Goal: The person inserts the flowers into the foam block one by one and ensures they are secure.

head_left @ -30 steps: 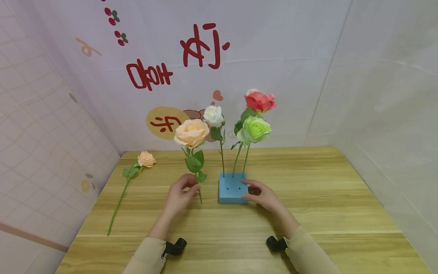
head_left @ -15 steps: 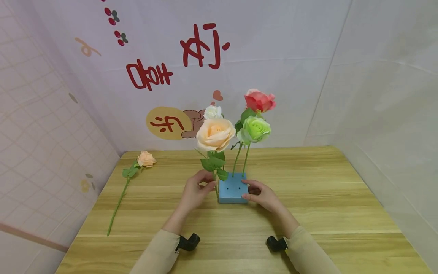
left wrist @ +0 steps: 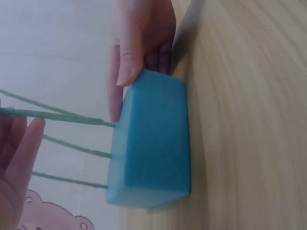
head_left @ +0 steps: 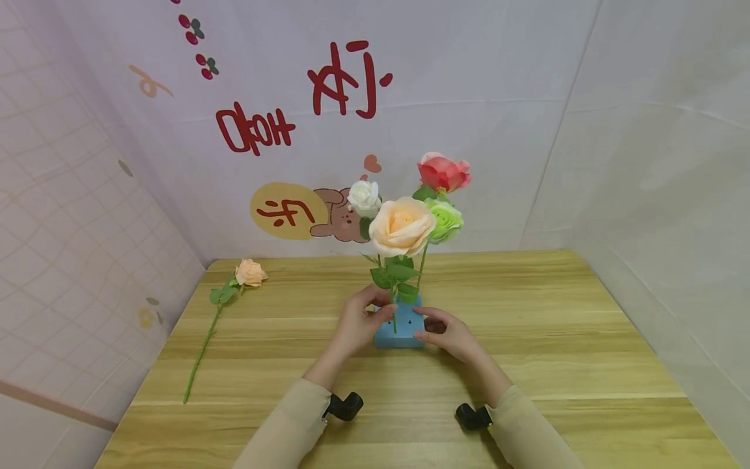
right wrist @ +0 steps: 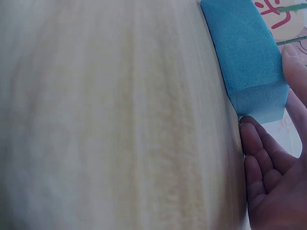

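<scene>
My left hand (head_left: pixel 359 320) pinches the green stem of a peach rose (head_left: pixel 402 227) between thumb and fingers. In the head view the rose's lower stem overlaps the blue foam block (head_left: pixel 398 340); the left wrist view has the stem (left wrist: pixel 62 117) pointing at the block's top face. My right hand (head_left: pixel 452 335) holds the block's right end, thumb and index finger along its upper edges and the other fingers curled low beside it (right wrist: pixel 278 177). A white rose (head_left: pixel 364 197), a green rose (head_left: pixel 446 221) and a pink-red rose (head_left: pixel 443 172) stand in the block's back row.
Another peach rose (head_left: pixel 250 272) lies on the wooden table (head_left: pixel 527 365) at the left, its stem slanting toward the near edge. Two small holes show in the block's top, in front of the standing stems. A white printed cloth (head_left: pixel 469 78) hangs behind the table.
The left hand has carried its peach rose rightward, from beside the block to over it, so the bloom now partly covers the green rose. The right hand and block have stayed put.
</scene>
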Demonstrator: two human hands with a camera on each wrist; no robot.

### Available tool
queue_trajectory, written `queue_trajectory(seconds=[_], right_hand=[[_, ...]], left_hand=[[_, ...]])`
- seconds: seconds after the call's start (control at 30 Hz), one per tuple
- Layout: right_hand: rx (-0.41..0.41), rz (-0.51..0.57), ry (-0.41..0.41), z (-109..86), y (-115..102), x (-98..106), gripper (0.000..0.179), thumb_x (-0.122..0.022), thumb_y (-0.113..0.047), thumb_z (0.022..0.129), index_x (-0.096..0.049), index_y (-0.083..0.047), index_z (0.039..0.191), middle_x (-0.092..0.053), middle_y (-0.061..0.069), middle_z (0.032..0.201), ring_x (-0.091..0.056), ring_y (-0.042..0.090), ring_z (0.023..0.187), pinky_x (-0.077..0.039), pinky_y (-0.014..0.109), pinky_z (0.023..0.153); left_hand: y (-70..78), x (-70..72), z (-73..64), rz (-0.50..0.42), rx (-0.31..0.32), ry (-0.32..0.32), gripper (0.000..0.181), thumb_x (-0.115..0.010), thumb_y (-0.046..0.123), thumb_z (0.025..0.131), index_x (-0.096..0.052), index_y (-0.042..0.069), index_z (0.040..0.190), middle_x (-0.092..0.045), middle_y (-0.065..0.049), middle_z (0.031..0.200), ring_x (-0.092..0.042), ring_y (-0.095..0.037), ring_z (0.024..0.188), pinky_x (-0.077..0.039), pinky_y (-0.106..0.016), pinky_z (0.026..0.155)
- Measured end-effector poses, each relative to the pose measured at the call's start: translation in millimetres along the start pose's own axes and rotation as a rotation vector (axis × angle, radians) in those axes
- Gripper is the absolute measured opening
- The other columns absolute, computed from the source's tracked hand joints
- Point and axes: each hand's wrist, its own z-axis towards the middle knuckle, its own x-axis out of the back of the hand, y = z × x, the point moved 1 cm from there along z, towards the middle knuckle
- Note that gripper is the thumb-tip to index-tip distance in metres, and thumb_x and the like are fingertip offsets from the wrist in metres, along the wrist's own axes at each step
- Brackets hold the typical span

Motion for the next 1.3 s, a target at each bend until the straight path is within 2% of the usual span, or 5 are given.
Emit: queue_trajectory(seconds=[0.23, 0.43, 0.63, 0.97, 1.3], right_hand=[[0.006, 0.006, -0.001, 0.6, 0, 0, 0.057, -0.077, -0.026, 0.088, -0.057, -0.013, 0.14, -0.062, 0.009, 0.116, -0.06, 0.023, 0.102, -0.049, 0.039, 0.09], [0.01, 0.007, -0.012, 0.9, 2, 0, 0.058, -0.076, -0.026, 0.089, -0.056, -0.014, 0.142, -0.062, 0.011, 0.118, -0.06, 0.024, 0.104, -0.048, 0.041, 0.092], [0.005, 0.012, -0.005, -0.4, 2, 0, 0.057, -0.076, -0.026, 0.09, -0.056, -0.014, 0.142, -0.061, 0.013, 0.121, -0.059, 0.025, 0.106, -0.048, 0.042, 0.092], [-0.008, 0.007, 0.003, -0.3, 2, -2, 0.059, -0.076, -0.026, 0.089, -0.055, -0.014, 0.143, -0.062, 0.01, 0.117, -0.061, 0.025, 0.105, -0.049, 0.043, 0.093], [-0.012, 0.006, 0.003, -0.1, 1, -2, 0.058, -0.076, -0.026, 0.089, -0.055, -0.014, 0.142, -0.062, 0.009, 0.117, -0.06, 0.024, 0.105, -0.048, 0.042, 0.092]], left_hand=[[-18.8, -11.1, 7.7, 0.018, 0.006, 0.023, 0.013, -0.072, 0.001, 0.089, -0.068, 0.002, 0.101, -0.066, -0.011, 0.091, -0.067, -0.027, 0.084, -0.058, -0.029, 0.068], [-21.9, -17.6, 11.8, 0.054, 0.041, 0.027, 0.011, -0.074, 0.003, 0.088, -0.066, 0.004, 0.096, -0.067, -0.009, 0.09, -0.067, -0.025, 0.088, -0.058, -0.029, 0.073], [-24.1, -24.6, 17.4, 0.105, 0.005, 0.039, 0.014, -0.075, 0.003, 0.087, -0.068, 0.002, 0.098, -0.068, -0.009, 0.089, -0.067, -0.026, 0.089, -0.058, -0.038, 0.075], [-23.7, -30.6, 21.0, 0.127, 0.02, 0.025, 0.019, -0.075, 0.002, 0.087, -0.069, 0.007, 0.104, -0.068, -0.006, 0.091, -0.066, -0.021, 0.089, -0.057, -0.029, 0.074], [-23.9, -29.3, 25.0, 0.13, -0.012, 0.011, 0.021, -0.075, 0.003, 0.087, -0.069, 0.007, 0.107, -0.07, -0.01, 0.093, -0.067, -0.025, 0.091, -0.057, -0.049, 0.078]])
